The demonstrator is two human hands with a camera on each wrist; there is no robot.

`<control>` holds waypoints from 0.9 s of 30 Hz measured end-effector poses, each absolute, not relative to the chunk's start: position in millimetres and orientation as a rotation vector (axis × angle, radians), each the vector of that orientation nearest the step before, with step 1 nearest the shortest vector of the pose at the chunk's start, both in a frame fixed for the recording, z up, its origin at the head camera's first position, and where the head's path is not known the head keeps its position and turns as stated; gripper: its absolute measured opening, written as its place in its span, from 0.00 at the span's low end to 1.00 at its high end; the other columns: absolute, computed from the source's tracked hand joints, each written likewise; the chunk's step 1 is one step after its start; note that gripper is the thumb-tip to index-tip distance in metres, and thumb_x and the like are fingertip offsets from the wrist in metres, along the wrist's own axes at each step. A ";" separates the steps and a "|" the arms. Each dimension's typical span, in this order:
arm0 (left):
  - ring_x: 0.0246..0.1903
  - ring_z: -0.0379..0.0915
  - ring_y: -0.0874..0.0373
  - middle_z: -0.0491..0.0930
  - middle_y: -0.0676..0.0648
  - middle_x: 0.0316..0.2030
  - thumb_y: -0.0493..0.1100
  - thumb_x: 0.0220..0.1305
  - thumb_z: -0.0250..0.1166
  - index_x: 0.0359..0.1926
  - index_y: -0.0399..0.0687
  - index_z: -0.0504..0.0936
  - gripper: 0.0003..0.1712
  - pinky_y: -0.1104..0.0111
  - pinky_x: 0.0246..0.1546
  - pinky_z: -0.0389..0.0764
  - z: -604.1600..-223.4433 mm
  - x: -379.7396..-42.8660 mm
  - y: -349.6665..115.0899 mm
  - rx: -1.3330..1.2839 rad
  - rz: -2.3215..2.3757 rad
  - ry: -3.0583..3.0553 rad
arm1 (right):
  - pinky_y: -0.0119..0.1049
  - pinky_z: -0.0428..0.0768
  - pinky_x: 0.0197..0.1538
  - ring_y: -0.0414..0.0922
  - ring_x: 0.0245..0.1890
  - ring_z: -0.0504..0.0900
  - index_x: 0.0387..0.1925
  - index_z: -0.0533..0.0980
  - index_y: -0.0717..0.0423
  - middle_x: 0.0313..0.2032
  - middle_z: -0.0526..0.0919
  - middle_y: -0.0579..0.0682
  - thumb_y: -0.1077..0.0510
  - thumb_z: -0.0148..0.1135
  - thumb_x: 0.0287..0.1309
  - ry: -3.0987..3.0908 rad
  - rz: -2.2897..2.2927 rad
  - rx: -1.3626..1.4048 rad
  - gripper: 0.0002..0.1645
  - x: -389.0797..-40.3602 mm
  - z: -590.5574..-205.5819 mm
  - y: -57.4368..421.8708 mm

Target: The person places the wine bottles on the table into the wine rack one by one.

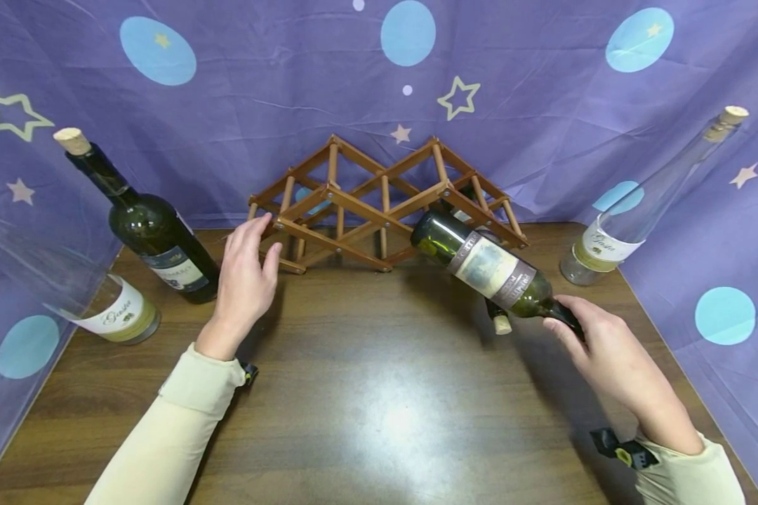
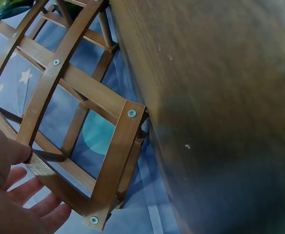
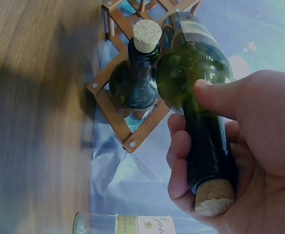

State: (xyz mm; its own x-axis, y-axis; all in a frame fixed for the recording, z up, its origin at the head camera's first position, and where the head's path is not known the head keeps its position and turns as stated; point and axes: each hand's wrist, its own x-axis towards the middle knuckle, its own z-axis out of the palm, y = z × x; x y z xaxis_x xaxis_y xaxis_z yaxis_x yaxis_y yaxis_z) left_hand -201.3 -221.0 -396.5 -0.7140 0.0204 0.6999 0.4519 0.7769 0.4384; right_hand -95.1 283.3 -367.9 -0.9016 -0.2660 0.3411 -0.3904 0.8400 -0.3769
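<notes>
My right hand (image 1: 622, 354) grips a green wine bottle (image 1: 494, 270) by its neck, its labelled body slanting up and left to the wooden wine rack (image 1: 356, 206). In the right wrist view its cork (image 3: 214, 197) points back toward my palm. Another corked dark bottle (image 3: 127, 87) lies in the rack's lower right cell, partly hidden in the head view by the held one. At the rack's left end my left hand (image 1: 246, 273) has its fingers loosely extended, with thumb and fingertips right at an end slat (image 2: 57, 183).
Left of the rack stand a dark corked bottle (image 1: 164, 242) and a clear bottle (image 1: 116, 308). A tall clear corked bottle (image 1: 606, 242) is at the right. Purple patterned cloth (image 1: 259, 84) hangs behind the brown table (image 1: 328, 365) and along both sides.
</notes>
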 end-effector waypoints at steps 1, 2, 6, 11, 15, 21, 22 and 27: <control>0.61 0.67 0.41 0.74 0.39 0.61 0.32 0.65 0.64 0.66 0.38 0.74 0.28 0.56 0.63 0.65 -397.0 -202.2 -221.1 -0.347 -0.791 -2.260 | 0.56 0.78 0.44 0.58 0.45 0.82 0.56 0.75 0.63 0.48 0.82 0.59 0.53 0.62 0.67 -2.748 0.649 0.492 0.22 -95.1 -368.0 283.2; 0.60 0.67 0.41 0.74 0.39 0.60 0.32 0.65 0.64 0.66 0.38 0.74 0.28 0.56 0.63 0.65 -397.4 -203.0 -221.1 -0.346 -0.791 -2.260 | 0.56 0.77 0.44 0.58 0.45 0.82 0.56 0.75 0.63 0.48 0.82 0.59 0.53 0.61 0.68 -2.752 0.650 0.484 0.22 -95.2 -368.2 283.0; 0.60 0.68 0.41 0.75 0.39 0.59 0.30 0.65 0.63 0.65 0.38 0.75 0.26 0.55 0.63 0.66 -397.9 -205.9 -221.6 -0.335 -0.788 -2.265 | 0.58 0.77 0.44 0.60 0.45 0.82 0.57 0.74 0.64 0.48 0.82 0.61 0.52 0.60 0.68 -2.763 0.657 0.462 0.24 -95.8 -368.5 281.8; 0.58 0.69 0.40 0.76 0.39 0.58 0.30 0.66 0.61 0.65 0.41 0.76 0.26 0.54 0.62 0.67 -396.9 -208.3 -221.8 -0.298 -0.773 -2.302 | 0.59 0.76 0.46 0.62 0.47 0.81 0.58 0.74 0.64 0.49 0.82 0.63 0.50 0.59 0.69 -2.776 0.675 0.435 0.25 -96.8 -368.6 279.4; 0.57 0.70 0.40 0.76 0.38 0.57 0.30 0.67 0.60 0.65 0.42 0.76 0.26 0.54 0.60 0.67 -396.3 -210.5 -221.5 -0.276 -0.758 -2.325 | 0.60 0.75 0.46 0.63 0.48 0.80 0.59 0.74 0.64 0.49 0.82 0.63 0.48 0.58 0.70 -2.789 0.694 0.412 0.26 -97.5 -367.8 277.1; 0.55 0.71 0.40 0.78 0.38 0.54 0.29 0.67 0.59 0.62 0.39 0.78 0.23 0.54 0.59 0.68 -396.3 -214.4 -222.3 -0.264 -0.747 -2.312 | 0.60 0.76 0.46 0.62 0.48 0.80 0.60 0.73 0.65 0.49 0.82 0.64 0.47 0.56 0.71 -2.825 0.701 0.375 0.28 -97.4 -365.3 272.8; 0.54 0.72 0.40 0.79 0.38 0.54 0.29 0.67 0.59 0.62 0.39 0.78 0.22 0.54 0.59 0.68 -396.2 -214.9 -222.5 -0.263 -0.748 -2.309 | 0.60 0.76 0.46 0.62 0.48 0.80 0.60 0.72 0.65 0.49 0.81 0.64 0.47 0.56 0.71 -2.832 0.699 0.371 0.28 -97.1 -364.7 272.0; 0.53 0.73 0.40 0.80 0.40 0.53 0.29 0.68 0.58 0.60 0.40 0.79 0.21 0.54 0.57 0.70 -396.8 -216.3 -223.0 -0.239 -0.751 -2.300 | 0.58 0.76 0.43 0.59 0.44 0.81 0.60 0.72 0.66 0.46 0.82 0.64 0.50 0.57 0.71 -2.858 0.707 0.368 0.27 -94.0 -361.3 266.8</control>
State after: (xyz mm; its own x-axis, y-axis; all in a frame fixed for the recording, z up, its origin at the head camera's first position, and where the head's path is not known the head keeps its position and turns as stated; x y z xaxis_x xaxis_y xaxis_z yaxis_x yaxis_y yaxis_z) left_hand -216.3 -223.0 -396.8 -0.7412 -0.0377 0.6703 0.3649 0.8154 0.4495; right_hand -94.0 266.8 -361.3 -0.9543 -0.1955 0.2259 -0.2782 0.8570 -0.4338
